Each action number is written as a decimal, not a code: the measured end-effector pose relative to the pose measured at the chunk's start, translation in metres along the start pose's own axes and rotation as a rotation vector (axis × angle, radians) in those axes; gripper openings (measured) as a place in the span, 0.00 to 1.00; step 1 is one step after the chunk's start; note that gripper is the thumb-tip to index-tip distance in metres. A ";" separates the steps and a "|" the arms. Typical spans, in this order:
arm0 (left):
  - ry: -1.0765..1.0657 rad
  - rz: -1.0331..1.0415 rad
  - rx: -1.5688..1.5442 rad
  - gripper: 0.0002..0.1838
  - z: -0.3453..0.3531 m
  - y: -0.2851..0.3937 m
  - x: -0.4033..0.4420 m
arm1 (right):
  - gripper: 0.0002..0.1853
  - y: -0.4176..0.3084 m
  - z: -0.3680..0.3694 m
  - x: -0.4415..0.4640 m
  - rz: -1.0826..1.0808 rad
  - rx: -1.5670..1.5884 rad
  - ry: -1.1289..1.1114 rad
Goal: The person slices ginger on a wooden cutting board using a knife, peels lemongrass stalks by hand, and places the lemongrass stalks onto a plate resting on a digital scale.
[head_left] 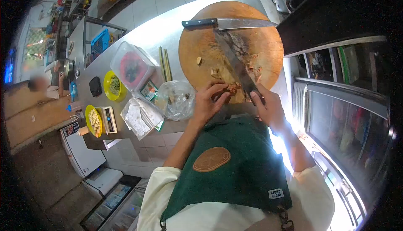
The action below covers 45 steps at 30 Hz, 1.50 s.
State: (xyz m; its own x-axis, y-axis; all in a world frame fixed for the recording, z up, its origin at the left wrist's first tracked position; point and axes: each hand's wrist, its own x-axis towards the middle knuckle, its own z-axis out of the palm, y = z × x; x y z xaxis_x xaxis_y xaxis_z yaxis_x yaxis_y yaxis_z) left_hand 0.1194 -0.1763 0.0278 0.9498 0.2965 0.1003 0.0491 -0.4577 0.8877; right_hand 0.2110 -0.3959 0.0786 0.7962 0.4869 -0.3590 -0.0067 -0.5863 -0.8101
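- Wooden and round, the chopping board (193, 48) lies on the steel table (161, 19), straight ahead of the person's green apron (239, 159).
- Right hand (269, 107): closed around the handle end of a long, dark-bladed knife (237, 61), thumb laid along the near end, fingers wrapped on the right side.
- Right forearm: slants from near right towards far left, the elbow out beside the apron.
- Knife: its blade runs from the near right of the board to the far left, its far end close by the handle of a second, black-handled chef's knife (243, 23) lying across the far side.
- Left hand (208, 101): half open, back upward, fingers bent and thumb spread apart, reaching right over the near edge of the board.
- Its fingertips are at the reddish-brown chopped food (233, 88), left of the blade; whether they pinch a piece, I cannot tell.
- Left forearm: slants from near left towards far right, just right of a clear plastic bag (175, 101).
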 end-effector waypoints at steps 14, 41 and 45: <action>0.046 0.150 0.104 0.13 0.021 -0.009 0.011 | 0.10 0.009 -0.021 -0.043 -0.017 -0.218 -0.122; 0.117 0.269 -0.116 0.08 0.027 -0.035 0.003 | 0.12 -0.016 -0.018 -0.010 0.163 -0.574 -0.466; 0.147 0.302 -0.131 0.09 0.032 -0.038 0.002 | 0.17 0.005 0.000 -0.005 0.017 -0.585 -0.362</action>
State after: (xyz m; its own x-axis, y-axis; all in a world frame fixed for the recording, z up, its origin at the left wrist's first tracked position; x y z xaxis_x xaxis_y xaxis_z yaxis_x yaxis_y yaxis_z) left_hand 0.1291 -0.1850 -0.0202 0.8601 0.2860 0.4225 -0.2763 -0.4350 0.8570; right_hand 0.2068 -0.4012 0.0759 0.5458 0.6007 -0.5841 0.3911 -0.7992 -0.4564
